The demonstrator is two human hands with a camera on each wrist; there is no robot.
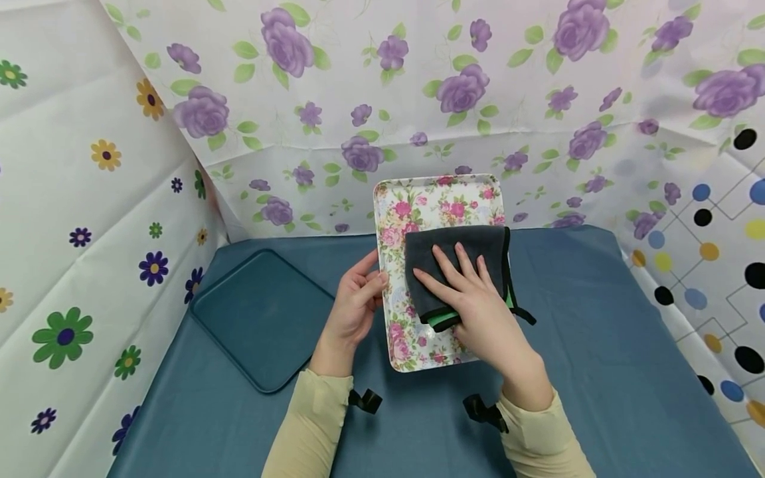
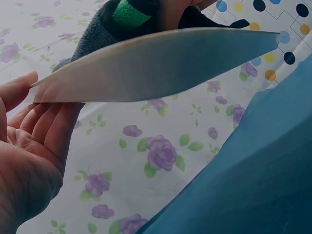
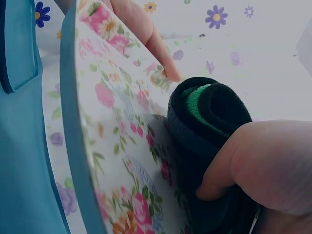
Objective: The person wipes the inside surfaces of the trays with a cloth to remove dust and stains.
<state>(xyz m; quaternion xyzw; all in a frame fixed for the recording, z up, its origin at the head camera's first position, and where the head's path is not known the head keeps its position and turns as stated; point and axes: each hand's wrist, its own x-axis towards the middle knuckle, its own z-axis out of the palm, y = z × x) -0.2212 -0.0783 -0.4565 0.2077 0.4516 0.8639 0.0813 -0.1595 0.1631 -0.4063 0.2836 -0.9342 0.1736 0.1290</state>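
Observation:
A white tray with pink flowers [image 1: 403, 332] is held up off the table, tilted. My left hand [image 1: 352, 302] grips its left edge, thumb on the front face and fingers behind, as the left wrist view shows at the tray's pale underside [image 2: 146, 68]. Spread on a folded dark grey cloth [image 1: 424, 249] with green inside and black trim, my right hand [image 1: 478, 305] presses it against the tray's face. In the right wrist view, the right thumb lies on the cloth [image 3: 195, 131] beside its folded edge.
A dark teal square tray [image 1: 263, 318] lies on the blue-covered table [image 1: 609, 372] to the left. Flower-printed sheets hang behind and on the left; a dotted sheet [image 1: 723, 245] hangs on the right.

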